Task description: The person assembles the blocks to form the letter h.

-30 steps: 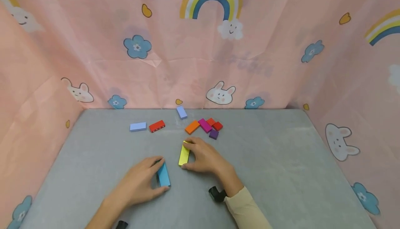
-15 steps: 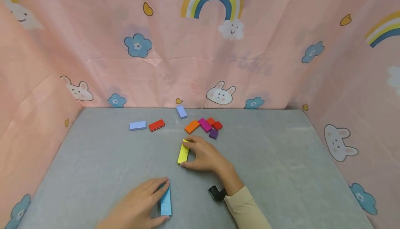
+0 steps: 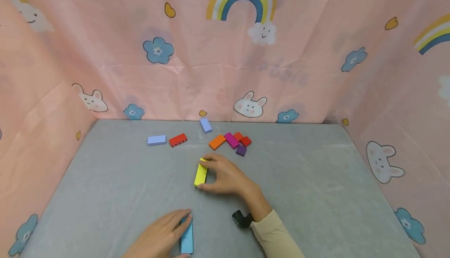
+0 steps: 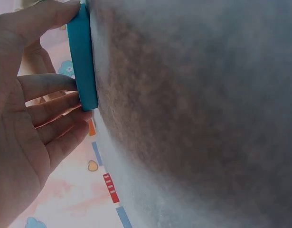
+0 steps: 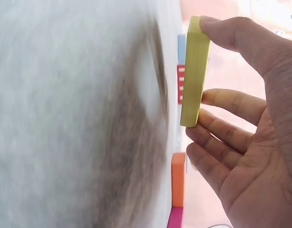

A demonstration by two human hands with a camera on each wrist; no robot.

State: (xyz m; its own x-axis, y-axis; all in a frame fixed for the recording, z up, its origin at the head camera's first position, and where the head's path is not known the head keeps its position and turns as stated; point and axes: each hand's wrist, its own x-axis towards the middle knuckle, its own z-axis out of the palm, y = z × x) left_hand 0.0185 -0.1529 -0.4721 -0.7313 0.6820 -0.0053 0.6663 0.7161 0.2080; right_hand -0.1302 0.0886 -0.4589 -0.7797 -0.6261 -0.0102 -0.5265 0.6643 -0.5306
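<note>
Fingers of the left hand (image 3: 159,234) grip a light-blue block (image 3: 188,239), those of the right hand (image 3: 226,176) a yellow block (image 3: 200,175).
Grey tabletop (image 3: 316,195) stretches between the two, the yellow farther forward, and out to its right edge; an orange block (image 3: 217,142) lies beyond. The head view's bottom border crops the left hand, whose fingers partly hide the light-blue block.

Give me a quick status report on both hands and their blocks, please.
Left hand gripping blue block. Right hand gripping yellow block. Purple block beyond right hand, not between held blocks.
</note>
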